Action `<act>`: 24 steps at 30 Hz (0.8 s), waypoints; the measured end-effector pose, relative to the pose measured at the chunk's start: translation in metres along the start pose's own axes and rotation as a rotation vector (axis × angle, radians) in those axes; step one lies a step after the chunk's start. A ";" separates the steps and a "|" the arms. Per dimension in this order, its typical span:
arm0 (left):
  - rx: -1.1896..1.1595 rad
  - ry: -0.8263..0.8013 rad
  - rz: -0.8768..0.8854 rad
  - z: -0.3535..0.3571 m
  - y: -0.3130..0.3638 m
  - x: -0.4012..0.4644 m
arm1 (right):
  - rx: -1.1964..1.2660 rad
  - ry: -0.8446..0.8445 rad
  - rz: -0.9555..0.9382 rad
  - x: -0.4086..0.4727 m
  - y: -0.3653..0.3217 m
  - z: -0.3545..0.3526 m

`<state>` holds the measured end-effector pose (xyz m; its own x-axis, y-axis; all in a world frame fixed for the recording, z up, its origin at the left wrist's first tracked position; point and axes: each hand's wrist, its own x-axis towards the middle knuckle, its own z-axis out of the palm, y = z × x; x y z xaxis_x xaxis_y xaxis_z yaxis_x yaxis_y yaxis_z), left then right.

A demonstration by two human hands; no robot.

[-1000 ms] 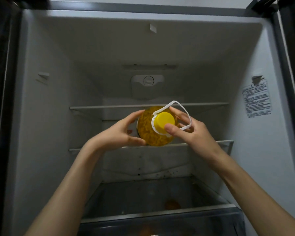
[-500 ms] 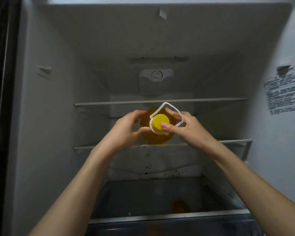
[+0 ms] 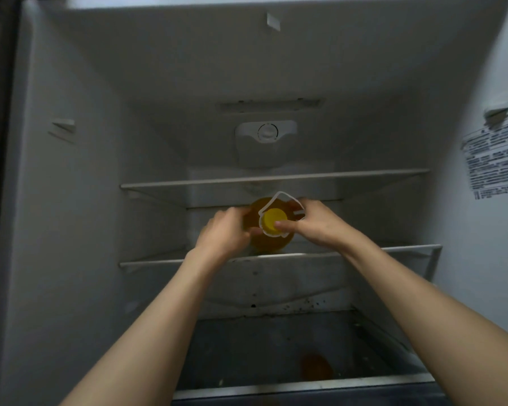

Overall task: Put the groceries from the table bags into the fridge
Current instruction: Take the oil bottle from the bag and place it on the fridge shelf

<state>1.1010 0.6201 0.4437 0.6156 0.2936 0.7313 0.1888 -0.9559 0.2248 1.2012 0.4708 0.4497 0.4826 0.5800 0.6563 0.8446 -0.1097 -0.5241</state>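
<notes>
Gripping one oil bottle [image 3: 269,230] with both hands: your left hand [image 3: 223,232] curls round its left side, your right hand [image 3: 317,222] pinches at the yellow cap [image 3: 274,220] and white carry handle [image 3: 282,200]. Bottle sits over the front edge of the middle shelf [image 3: 408,248], near its centre, under the upper shelf [image 3: 276,178]; can't tell if its base is down yet. Likely heavy, full, rigid plastic, maybe slick. Hold the body, not the thin handle loop, I'd say. Count: one bottle, two shelves, one orange item [image 3: 316,366] in the bottom drawer [image 3: 305,385].
</notes>
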 end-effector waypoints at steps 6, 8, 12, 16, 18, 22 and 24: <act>0.091 -0.238 -0.041 0.004 0.009 0.012 | -0.009 -0.031 0.120 0.007 0.005 -0.004; 0.111 -0.286 -0.056 0.001 0.010 0.013 | -0.035 -0.044 0.126 0.005 0.002 -0.003; 0.189 -0.275 0.013 -0.007 0.017 -0.009 | -0.184 0.049 0.022 -0.023 0.005 0.000; 0.352 -0.118 0.064 -0.025 0.041 -0.049 | -0.404 0.185 -0.137 -0.068 0.001 -0.003; 0.434 -0.036 0.100 -0.033 0.054 -0.077 | -0.538 0.164 -0.208 -0.096 -0.009 -0.006; 0.481 0.098 0.105 -0.046 0.068 -0.142 | -0.564 0.137 -0.255 -0.148 -0.030 -0.005; 0.461 0.116 0.067 -0.052 0.070 -0.176 | -0.504 0.115 -0.273 -0.176 -0.036 0.004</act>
<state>0.9657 0.5020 0.3643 0.5535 0.2041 0.8074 0.4876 -0.8654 -0.1154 1.0850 0.3756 0.3510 0.2298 0.5530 0.8009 0.9344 -0.3555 -0.0226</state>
